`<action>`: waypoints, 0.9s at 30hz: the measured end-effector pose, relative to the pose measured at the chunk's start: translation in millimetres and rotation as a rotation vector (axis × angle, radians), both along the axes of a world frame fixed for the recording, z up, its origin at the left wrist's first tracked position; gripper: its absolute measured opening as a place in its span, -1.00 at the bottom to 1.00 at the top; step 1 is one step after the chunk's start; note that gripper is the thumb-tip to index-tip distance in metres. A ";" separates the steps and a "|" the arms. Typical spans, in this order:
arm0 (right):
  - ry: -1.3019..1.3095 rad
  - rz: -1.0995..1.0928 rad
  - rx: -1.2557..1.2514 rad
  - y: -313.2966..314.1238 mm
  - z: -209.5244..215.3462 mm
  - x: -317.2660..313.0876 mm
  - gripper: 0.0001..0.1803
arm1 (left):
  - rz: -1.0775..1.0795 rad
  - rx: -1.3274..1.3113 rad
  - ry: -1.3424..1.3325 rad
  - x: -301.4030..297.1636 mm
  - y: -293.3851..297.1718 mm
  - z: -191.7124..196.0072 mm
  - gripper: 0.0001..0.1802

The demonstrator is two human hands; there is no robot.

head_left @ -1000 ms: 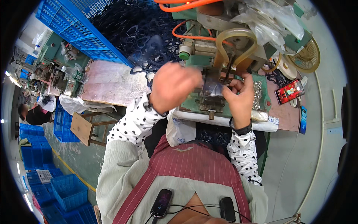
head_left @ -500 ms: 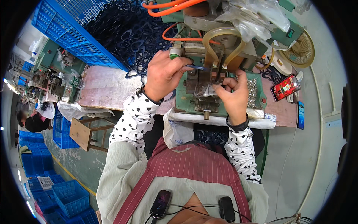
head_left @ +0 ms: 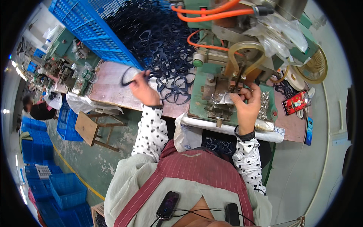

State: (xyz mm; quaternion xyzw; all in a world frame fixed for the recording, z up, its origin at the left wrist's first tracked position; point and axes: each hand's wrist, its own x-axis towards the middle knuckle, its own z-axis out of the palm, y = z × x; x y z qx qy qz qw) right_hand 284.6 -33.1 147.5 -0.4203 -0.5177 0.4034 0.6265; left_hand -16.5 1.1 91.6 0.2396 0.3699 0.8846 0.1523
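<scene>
My left hand [head_left: 144, 90] is over the table beside the blue crate, its fingers closed on a dark blue oval ring [head_left: 124, 80] that sticks out to the left. At the green bench press [head_left: 200, 102], my right hand [head_left: 247, 108] has its fingers curled and its thumb bent in beside the metal die [head_left: 222, 99]. Whatever those fingers pinch is too small or hidden to make out. Small shiny metal pieces [head_left: 264, 100] lie in a heap on the press base, right of that hand. Many dark blue rings [head_left: 177, 85] spill over the table between my hands.
A blue crate [head_left: 94, 36] leans at the back left by the ring pile. Orange hoses [head_left: 215, 15] and a plastic bag [head_left: 281, 36] hang about the press. A red-screened phone [head_left: 297, 103], a blue phone [head_left: 309, 130] and a fan [head_left: 314, 66] are on the right.
My left hand has moved left, away from the press to beside the crate, with a dark ring in its fingers. My right hand stays by the die. The whole view has shifted.
</scene>
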 end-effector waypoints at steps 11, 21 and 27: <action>-0.040 -0.112 -0.062 0.6 -23.0 41.8 -0.61 | -0.395 -0.223 -0.214 1.2 16.4 30.5 -0.72; -0.113 -0.209 -0.069 0.5 -33.5 71.6 -0.69 | 0.102 -0.110 0.383 8.7 8.4 58.3 -0.89; -0.122 -0.210 -0.087 1.9 -47.0 83.1 -0.71 | 0.119 0.394 1.648 91.9 -77.7 54.1 -0.92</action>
